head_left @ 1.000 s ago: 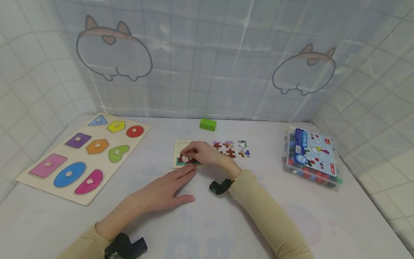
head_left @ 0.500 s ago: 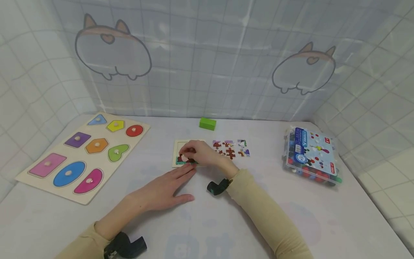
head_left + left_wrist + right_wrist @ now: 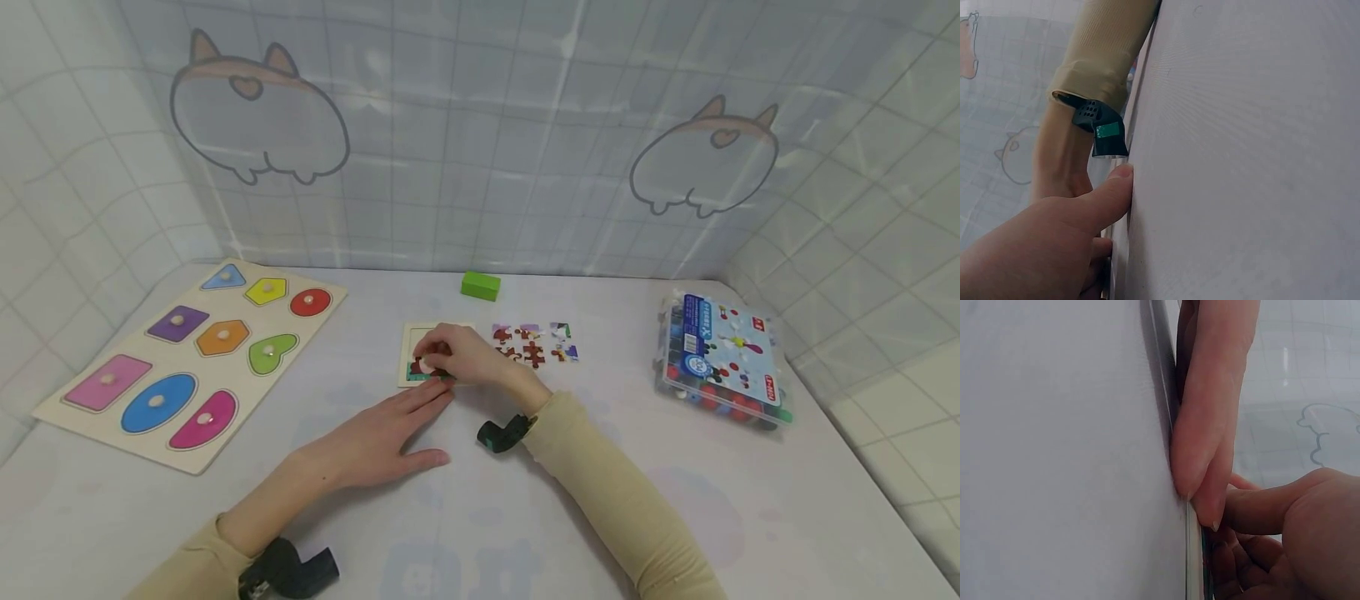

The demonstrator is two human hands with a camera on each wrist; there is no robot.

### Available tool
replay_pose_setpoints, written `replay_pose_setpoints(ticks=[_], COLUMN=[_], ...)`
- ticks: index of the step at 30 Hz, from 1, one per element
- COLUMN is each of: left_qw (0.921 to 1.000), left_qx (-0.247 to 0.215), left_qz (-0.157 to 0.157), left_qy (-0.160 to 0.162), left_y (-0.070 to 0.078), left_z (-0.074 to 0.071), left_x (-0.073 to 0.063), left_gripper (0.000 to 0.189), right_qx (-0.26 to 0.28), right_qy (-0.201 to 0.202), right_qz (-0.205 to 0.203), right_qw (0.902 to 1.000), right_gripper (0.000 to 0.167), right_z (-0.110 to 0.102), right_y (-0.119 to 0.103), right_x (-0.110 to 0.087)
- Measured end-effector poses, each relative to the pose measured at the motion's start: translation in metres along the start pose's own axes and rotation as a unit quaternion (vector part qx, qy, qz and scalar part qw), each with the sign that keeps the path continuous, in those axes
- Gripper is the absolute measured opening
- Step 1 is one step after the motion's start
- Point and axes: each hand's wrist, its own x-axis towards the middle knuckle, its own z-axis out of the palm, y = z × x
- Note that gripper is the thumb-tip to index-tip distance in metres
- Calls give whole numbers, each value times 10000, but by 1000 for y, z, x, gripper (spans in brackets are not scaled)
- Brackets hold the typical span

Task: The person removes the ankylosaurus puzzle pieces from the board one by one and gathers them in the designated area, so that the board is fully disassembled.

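A small puzzle tray (image 3: 406, 358) with a pale frame lies mid-table, with part of its dark red and green picture showing. My right hand (image 3: 468, 354) is over it with curled fingers, pinching a jigsaw piece at the picture; the fingers mostly cover that piece. Flat on the table, my left hand (image 3: 378, 437) has straight fingers, and its fingertips touch the tray's near edge. In the right wrist view, the left fingertips (image 3: 1200, 481) press against the edge of the tray (image 3: 1194, 562). Several loose jigsaw pieces (image 3: 534, 353) lie right of the tray.
A wooden shape board (image 3: 247, 392) with knobbed pieces lies at the left. The green block (image 3: 480, 286) sits behind the tray, near the back wall. At the right stands a clear plastic box (image 3: 723, 358) of coloured parts.
The right hand stays over the tray, with only slight finger and wrist movement. The left hand keeps its place at the tray edge. The whole head view has drifted slightly.
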Motion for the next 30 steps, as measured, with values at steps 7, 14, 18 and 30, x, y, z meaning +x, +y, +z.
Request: replay_pose_setpoints(ticks=[7, 14, 18, 30], left_qw=[10000, 9999, 9998, 9998], left_qx=[35, 67, 75, 43], left_qz=[55, 77, 108, 108], left_qy=[70, 116, 148, 151], left_y=[-1, -2, -1, -1], left_z=[1, 2, 2, 1], left_x=[-1, -1, 0, -1], left_gripper=[84, 84, 83, 82], right_qx=[-6, -16, -97, -96], right_qy=[56, 28, 39, -14], right_qz=[-72, 36, 22, -20], right_qw=[10000, 10000, 9999, 10000], right_gripper=[14, 15, 16, 14], right_z=[4, 4, 4, 4], right_y=[4, 2, 2, 3], right_x=[3, 2, 3, 4])
